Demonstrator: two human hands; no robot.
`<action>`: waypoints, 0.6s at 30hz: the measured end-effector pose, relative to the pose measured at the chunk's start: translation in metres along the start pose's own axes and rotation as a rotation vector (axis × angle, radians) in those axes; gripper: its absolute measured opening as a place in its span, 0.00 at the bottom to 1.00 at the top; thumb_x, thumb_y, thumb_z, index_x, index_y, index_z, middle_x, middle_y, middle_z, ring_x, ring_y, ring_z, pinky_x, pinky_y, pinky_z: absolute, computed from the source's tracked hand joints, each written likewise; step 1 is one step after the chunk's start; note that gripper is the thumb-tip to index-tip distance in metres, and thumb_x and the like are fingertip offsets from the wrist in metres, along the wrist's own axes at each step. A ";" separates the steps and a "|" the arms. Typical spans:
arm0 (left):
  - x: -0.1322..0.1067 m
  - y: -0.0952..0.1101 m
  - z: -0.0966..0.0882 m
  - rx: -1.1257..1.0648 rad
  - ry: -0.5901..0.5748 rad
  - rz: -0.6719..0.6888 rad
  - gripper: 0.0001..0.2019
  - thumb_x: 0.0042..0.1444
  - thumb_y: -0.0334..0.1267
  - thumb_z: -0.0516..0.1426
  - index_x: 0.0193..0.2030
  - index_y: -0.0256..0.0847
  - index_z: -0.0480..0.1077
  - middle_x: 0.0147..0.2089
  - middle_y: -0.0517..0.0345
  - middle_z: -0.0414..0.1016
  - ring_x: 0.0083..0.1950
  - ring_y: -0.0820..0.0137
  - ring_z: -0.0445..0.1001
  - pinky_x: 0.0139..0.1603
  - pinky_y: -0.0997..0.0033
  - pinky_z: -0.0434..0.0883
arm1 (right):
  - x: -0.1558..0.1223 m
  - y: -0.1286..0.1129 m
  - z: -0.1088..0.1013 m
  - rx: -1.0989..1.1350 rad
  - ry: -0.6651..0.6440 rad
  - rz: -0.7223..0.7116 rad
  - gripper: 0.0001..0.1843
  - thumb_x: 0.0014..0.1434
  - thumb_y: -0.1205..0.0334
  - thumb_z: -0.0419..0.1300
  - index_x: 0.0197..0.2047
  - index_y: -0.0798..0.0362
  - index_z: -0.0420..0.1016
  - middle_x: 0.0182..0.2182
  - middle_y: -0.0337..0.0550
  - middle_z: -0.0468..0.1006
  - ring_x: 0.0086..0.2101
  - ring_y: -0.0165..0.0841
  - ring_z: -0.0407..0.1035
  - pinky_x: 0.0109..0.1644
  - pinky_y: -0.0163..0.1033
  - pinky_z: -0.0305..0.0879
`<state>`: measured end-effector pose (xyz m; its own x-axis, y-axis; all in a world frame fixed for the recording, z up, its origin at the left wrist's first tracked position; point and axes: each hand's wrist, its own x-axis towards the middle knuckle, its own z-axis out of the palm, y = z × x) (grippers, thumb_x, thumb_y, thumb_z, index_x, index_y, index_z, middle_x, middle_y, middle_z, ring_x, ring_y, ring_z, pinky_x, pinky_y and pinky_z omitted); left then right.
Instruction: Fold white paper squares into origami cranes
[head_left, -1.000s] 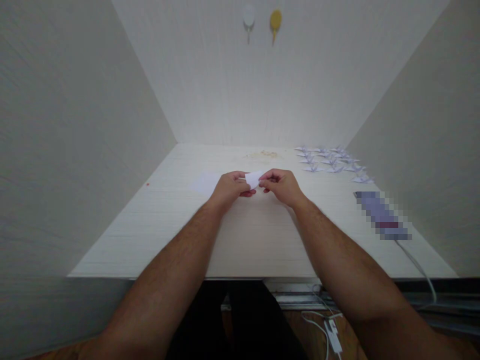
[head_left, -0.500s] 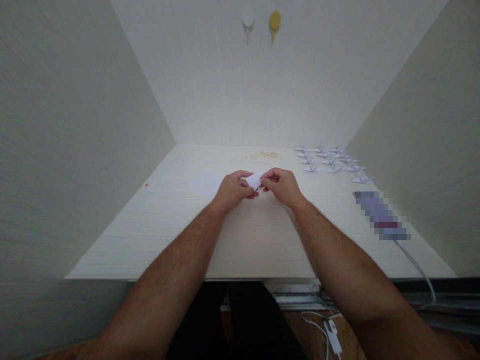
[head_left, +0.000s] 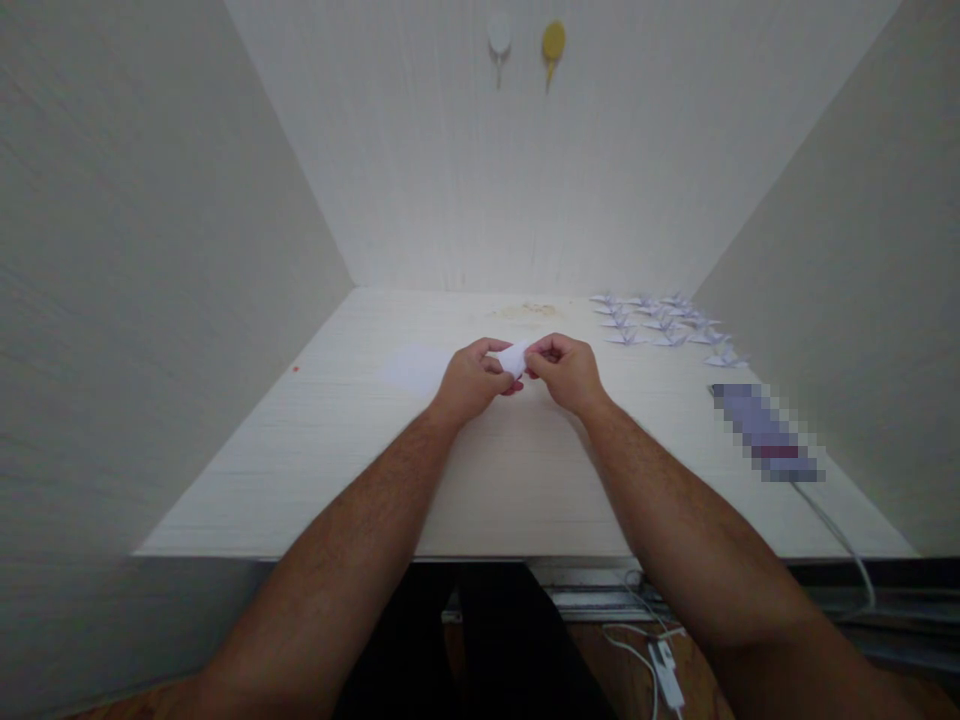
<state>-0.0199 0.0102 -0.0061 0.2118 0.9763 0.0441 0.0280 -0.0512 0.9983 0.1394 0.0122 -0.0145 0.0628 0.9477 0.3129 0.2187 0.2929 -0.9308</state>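
Between my hands, over the middle of the table, is a small folded piece of white paper (head_left: 513,359). My left hand (head_left: 474,379) grips its left side, thumb in front and fingers behind. At its right end, my right hand (head_left: 564,368) pinches the paper between thumb and forefinger, the other fingers curled. The fine folds are too small to make out. Beside my left hand, white paper (head_left: 411,369) lies flat on the table, partly hidden by that hand. Several folded white paper cranes (head_left: 664,325) stand in rows at the back right.
A blurred-out phone-like device (head_left: 765,432) lies on the right of the white table (head_left: 525,480), with a cable (head_left: 836,535) running off the front edge. Walls enclose the back and sides. A white hook (head_left: 499,38) and a yellow hook (head_left: 553,42) are on the back wall. A power strip (head_left: 666,675) lies below.
Both hands keep hold of the folded paper. My right-hand fingers have shifted slightly at the paper's right end, and the view has moved a little.
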 end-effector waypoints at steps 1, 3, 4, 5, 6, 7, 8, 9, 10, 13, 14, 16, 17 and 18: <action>0.000 0.000 0.000 -0.014 -0.001 -0.002 0.20 0.41 0.24 0.64 0.43 0.36 0.69 0.23 0.64 0.73 0.29 0.66 0.79 0.29 0.72 0.74 | 0.000 0.000 0.000 0.005 0.009 -0.002 0.07 0.49 0.60 0.62 0.28 0.54 0.72 0.20 0.39 0.75 0.22 0.29 0.69 0.25 0.33 0.62; -0.001 0.002 0.001 -0.036 -0.003 -0.007 0.19 0.41 0.24 0.64 0.43 0.36 0.69 0.23 0.63 0.73 0.29 0.66 0.79 0.29 0.72 0.74 | -0.001 -0.002 0.001 0.005 0.026 -0.005 0.06 0.49 0.60 0.62 0.28 0.54 0.72 0.20 0.39 0.75 0.22 0.29 0.69 0.25 0.33 0.62; -0.002 0.002 0.002 -0.045 -0.004 -0.010 0.19 0.42 0.25 0.63 0.43 0.35 0.68 0.23 0.63 0.74 0.29 0.67 0.79 0.30 0.72 0.74 | -0.001 -0.003 0.001 0.000 0.033 -0.005 0.06 0.49 0.61 0.62 0.28 0.54 0.72 0.20 0.38 0.75 0.22 0.29 0.69 0.25 0.33 0.62; -0.002 0.003 0.002 -0.053 -0.004 -0.014 0.19 0.42 0.25 0.63 0.43 0.35 0.68 0.23 0.62 0.74 0.29 0.67 0.79 0.30 0.72 0.74 | -0.001 -0.003 0.002 -0.008 0.039 -0.004 0.05 0.49 0.61 0.62 0.28 0.54 0.72 0.20 0.38 0.75 0.22 0.29 0.69 0.25 0.33 0.62; -0.003 0.004 0.002 -0.059 -0.002 -0.018 0.19 0.42 0.25 0.63 0.43 0.35 0.68 0.23 0.62 0.74 0.29 0.67 0.79 0.30 0.72 0.75 | -0.002 -0.004 0.002 -0.016 0.043 -0.003 0.05 0.48 0.61 0.62 0.28 0.54 0.72 0.20 0.38 0.75 0.22 0.29 0.69 0.25 0.33 0.62; -0.003 0.005 0.003 -0.065 0.000 -0.020 0.19 0.42 0.25 0.64 0.43 0.35 0.68 0.23 0.62 0.74 0.29 0.67 0.79 0.30 0.72 0.75 | -0.002 -0.005 0.002 -0.020 0.046 -0.002 0.05 0.48 0.61 0.62 0.28 0.54 0.72 0.20 0.38 0.75 0.22 0.29 0.69 0.25 0.33 0.62; -0.004 0.005 0.003 -0.071 0.001 -0.020 0.20 0.41 0.25 0.64 0.43 0.35 0.68 0.23 0.62 0.74 0.29 0.67 0.79 0.30 0.72 0.75 | -0.002 -0.005 0.002 -0.020 0.049 -0.004 0.05 0.48 0.62 0.62 0.28 0.54 0.72 0.20 0.38 0.75 0.22 0.29 0.69 0.25 0.33 0.62; -0.004 0.005 0.003 -0.077 0.003 -0.020 0.20 0.41 0.25 0.64 0.43 0.35 0.68 0.23 0.62 0.74 0.29 0.67 0.79 0.30 0.71 0.75 | -0.002 -0.005 0.002 -0.017 0.052 -0.005 0.05 0.48 0.61 0.62 0.28 0.54 0.72 0.20 0.38 0.75 0.22 0.29 0.69 0.25 0.33 0.63; -0.004 0.005 0.003 -0.082 0.004 -0.019 0.20 0.41 0.25 0.64 0.43 0.35 0.68 0.24 0.61 0.75 0.28 0.67 0.79 0.30 0.71 0.75 | -0.002 -0.006 0.002 -0.014 0.054 -0.006 0.05 0.48 0.61 0.62 0.28 0.54 0.72 0.20 0.38 0.75 0.22 0.29 0.69 0.25 0.33 0.63; -0.004 0.004 0.004 -0.093 0.000 -0.026 0.20 0.41 0.24 0.64 0.43 0.35 0.68 0.26 0.59 0.77 0.28 0.68 0.79 0.31 0.71 0.76 | -0.002 -0.006 0.003 -0.003 0.062 -0.010 0.04 0.48 0.62 0.62 0.28 0.53 0.71 0.21 0.38 0.74 0.22 0.29 0.69 0.25 0.33 0.64; -0.004 0.004 0.004 -0.097 -0.002 -0.029 0.20 0.41 0.24 0.64 0.43 0.35 0.68 0.26 0.58 0.77 0.28 0.67 0.79 0.31 0.71 0.76 | -0.002 -0.006 0.003 0.000 0.065 -0.011 0.04 0.47 0.62 0.62 0.28 0.53 0.71 0.21 0.37 0.74 0.22 0.29 0.69 0.25 0.34 0.64; -0.003 0.003 0.004 -0.100 -0.007 -0.028 0.19 0.41 0.25 0.65 0.42 0.35 0.69 0.27 0.57 0.78 0.29 0.67 0.79 0.31 0.70 0.76 | -0.002 -0.006 0.003 0.006 0.068 -0.015 0.05 0.47 0.63 0.61 0.29 0.53 0.70 0.20 0.36 0.73 0.22 0.29 0.69 0.26 0.34 0.64; -0.003 0.003 0.004 -0.098 -0.009 -0.024 0.19 0.41 0.25 0.65 0.42 0.35 0.69 0.27 0.56 0.78 0.29 0.67 0.79 0.31 0.70 0.76 | -0.002 -0.006 0.004 0.008 0.068 -0.017 0.05 0.47 0.63 0.61 0.29 0.53 0.69 0.20 0.36 0.73 0.22 0.29 0.69 0.26 0.34 0.64; -0.003 0.002 0.004 -0.094 -0.011 -0.019 0.19 0.41 0.25 0.65 0.42 0.35 0.69 0.27 0.56 0.78 0.29 0.67 0.79 0.32 0.70 0.76 | -0.001 -0.005 0.004 0.010 0.066 -0.017 0.06 0.47 0.63 0.61 0.29 0.52 0.69 0.20 0.36 0.73 0.22 0.29 0.68 0.26 0.34 0.64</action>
<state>-0.0169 0.0068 -0.0039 0.2230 0.9745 0.0248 -0.0593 -0.0118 0.9982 0.1346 0.0099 -0.0107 0.1238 0.9322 0.3401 0.2110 0.3102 -0.9270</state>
